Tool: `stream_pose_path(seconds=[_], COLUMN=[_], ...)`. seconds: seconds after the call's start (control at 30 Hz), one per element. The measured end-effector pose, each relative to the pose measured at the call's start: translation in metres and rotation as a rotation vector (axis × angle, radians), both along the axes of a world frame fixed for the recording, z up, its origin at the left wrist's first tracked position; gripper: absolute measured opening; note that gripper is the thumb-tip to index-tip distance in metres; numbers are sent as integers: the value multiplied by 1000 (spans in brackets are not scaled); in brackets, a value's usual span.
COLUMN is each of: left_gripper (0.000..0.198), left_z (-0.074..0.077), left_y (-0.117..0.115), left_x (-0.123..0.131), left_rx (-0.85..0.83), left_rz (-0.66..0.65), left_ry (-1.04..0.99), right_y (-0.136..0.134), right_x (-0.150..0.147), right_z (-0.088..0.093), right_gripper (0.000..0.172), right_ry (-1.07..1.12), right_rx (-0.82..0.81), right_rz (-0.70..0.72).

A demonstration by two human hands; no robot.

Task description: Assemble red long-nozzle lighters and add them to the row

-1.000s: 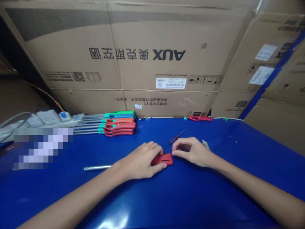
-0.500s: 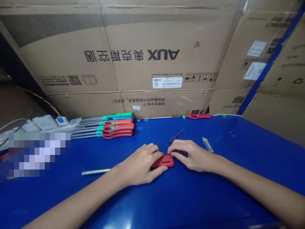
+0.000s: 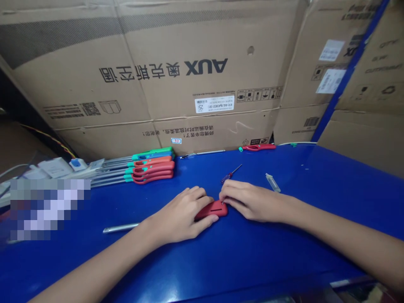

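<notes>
My left hand [image 3: 189,212] is closed around the red handle of a long-nosed lighter [image 3: 217,209], holding it down on the blue table. The handle's end, with a dark slot in it, sticks out past my thumb. A silver metal tube [image 3: 120,228] shows to the left of my wrist; where it meets the handle is hidden. My right hand [image 3: 244,200] has its fingertips pinched at the handle's end, on a tiny shiny metal piece that looks like a screw. Just beyond those fingers lies a purple-handled screwdriver [image 3: 231,174].
Several assembled lighters [image 3: 153,166] are stacked at the back left, beside white plugs [image 3: 56,167]. A clear fuel tank [image 3: 273,183] lies right of my right hand. Along the cardboard wall [image 3: 176,97] are a thin metal rod [image 3: 206,152] and a red lighter part [image 3: 259,147].
The view has shifted slightly, so everything sits a little further left. My right fingertips stay at the handle's end, with the tiny metal piece now showing just below them. My left hand keeps its hold.
</notes>
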State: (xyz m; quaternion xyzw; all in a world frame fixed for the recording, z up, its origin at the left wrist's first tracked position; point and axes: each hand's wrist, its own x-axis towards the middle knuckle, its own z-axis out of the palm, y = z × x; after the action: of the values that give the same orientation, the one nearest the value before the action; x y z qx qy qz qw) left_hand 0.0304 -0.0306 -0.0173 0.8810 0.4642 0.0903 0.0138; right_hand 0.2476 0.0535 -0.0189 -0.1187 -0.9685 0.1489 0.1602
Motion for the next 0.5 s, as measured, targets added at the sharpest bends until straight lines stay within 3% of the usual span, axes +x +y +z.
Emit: stream_pose_path(seconds=[0.3,0.5], left_gripper=[33,33], left_z=[2,2], left_y=[0,1], left_x=[0,0], left_rx=[-32,-29], left_rz=[3,-2], left_ry=[1,5], right_y=[-12,-7], right_x=[-3,0], right_z=[1,3], right_gripper=[22,31], right_ry=[-80,-182], right_rx=[267,416], right_rz=[74,9])
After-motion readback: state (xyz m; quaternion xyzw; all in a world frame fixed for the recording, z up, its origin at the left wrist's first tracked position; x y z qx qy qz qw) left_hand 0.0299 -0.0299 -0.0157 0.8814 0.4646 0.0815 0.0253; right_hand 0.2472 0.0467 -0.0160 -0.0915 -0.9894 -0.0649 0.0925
